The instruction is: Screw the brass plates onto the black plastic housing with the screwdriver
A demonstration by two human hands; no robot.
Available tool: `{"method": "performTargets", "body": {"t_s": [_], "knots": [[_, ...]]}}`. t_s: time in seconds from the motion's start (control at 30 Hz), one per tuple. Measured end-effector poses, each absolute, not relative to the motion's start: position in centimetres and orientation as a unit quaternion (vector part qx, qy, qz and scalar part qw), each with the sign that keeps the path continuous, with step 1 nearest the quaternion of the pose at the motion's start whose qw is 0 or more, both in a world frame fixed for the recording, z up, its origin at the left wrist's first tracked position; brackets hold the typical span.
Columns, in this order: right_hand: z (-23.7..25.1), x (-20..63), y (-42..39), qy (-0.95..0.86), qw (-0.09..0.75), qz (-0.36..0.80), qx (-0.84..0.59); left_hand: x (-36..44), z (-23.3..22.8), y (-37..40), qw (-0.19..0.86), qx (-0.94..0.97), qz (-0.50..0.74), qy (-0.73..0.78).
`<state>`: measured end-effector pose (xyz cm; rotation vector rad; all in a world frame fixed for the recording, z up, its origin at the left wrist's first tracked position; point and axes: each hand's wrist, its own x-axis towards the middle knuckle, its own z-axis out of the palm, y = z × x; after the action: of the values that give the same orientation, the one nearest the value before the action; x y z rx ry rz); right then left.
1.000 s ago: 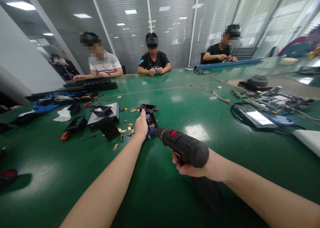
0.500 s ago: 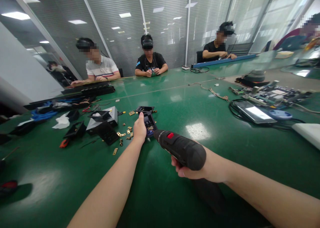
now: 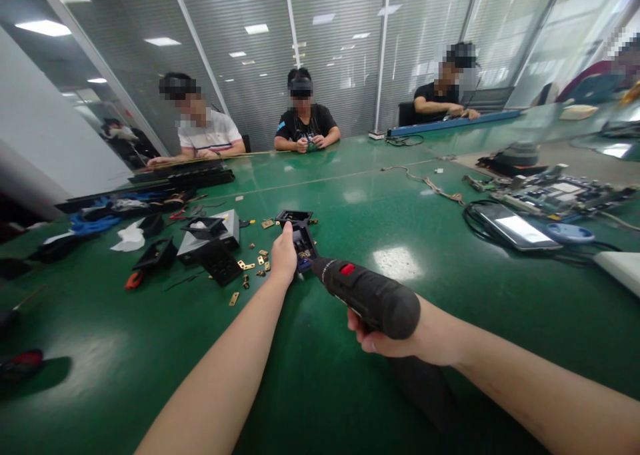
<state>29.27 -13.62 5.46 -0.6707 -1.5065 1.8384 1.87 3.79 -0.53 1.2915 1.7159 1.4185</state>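
My right hand grips a black electric screwdriver with a red switch, its tip pointing into a small black plastic housing on the green table. My left hand rests against the left side of that housing and holds it steady. Several small brass plates lie scattered just left of my left hand. A second black frame lies right behind the housing.
Black plastic parts and a grey box lie to the left, with an orange-handled tool. At right lie a tablet, cables and circuit boards. Three people sit at the table's far side.
Both hands and the screwdriver stay on the housing; only the camera view has shifted slightly.
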Motion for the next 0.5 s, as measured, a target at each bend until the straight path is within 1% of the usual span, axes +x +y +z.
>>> {"method": "performTargets", "body": {"t_s": [0.27,0.5], "knots": [[5.69,29.25,-13.73,-0.578,0.328,0.702,-0.257,1.51,-1.06,4.09,0.31,0.465,0.532,0.636],[5.99,29.36,-13.68,-0.586,0.326,0.696,-0.26,1.66,-1.01,3.81,0.305,0.473,0.544,0.622]]}}
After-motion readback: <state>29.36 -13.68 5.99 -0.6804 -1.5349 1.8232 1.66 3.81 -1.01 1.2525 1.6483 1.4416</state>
